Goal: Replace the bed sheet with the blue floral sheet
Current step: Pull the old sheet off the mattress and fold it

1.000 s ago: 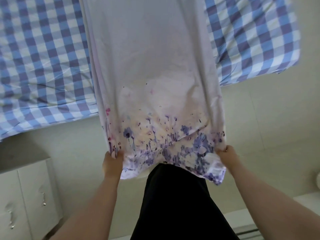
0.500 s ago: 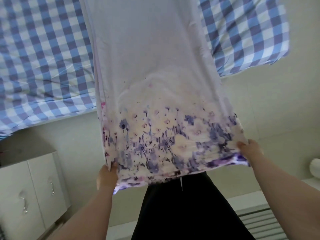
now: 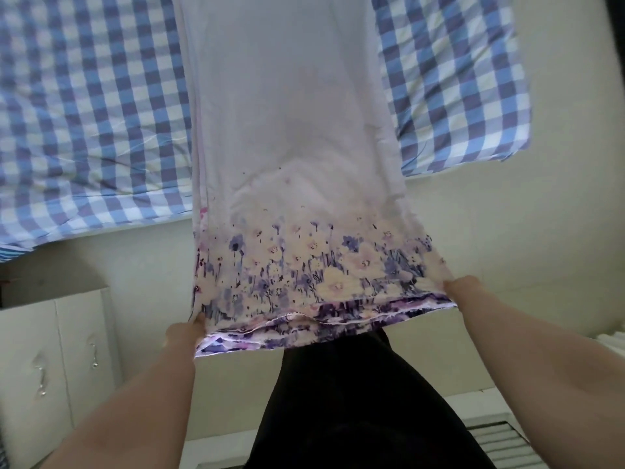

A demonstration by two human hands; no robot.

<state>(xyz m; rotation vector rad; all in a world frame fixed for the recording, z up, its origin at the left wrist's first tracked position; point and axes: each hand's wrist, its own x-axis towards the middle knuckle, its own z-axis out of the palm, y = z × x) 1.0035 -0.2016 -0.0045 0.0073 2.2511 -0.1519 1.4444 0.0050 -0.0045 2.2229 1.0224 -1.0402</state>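
The blue floral sheet point(image 3: 291, 170), folded into a long pale strip with purple and cream flowers along its near edge, stretches from the bed toward me. My left hand point(image 3: 184, 335) grips its near left corner. My right hand point(image 3: 465, 291) grips the near right corner, and the edge is pulled taut between them. Underneath lies the blue and white checked sheet point(image 3: 88, 113), spread over the bed on both sides of the strip.
A white cabinet point(image 3: 57, 360) with two handles stands at the lower left beside the bed. Pale floor point(image 3: 541, 248) runs along the bed's near side. A white slatted object point(image 3: 514, 441) sits at the lower right. My dark trousers fill the bottom centre.
My hands have moved apart, the right one out to the right, spreading the bunched floral edge flat and wide. The view has shifted slightly.
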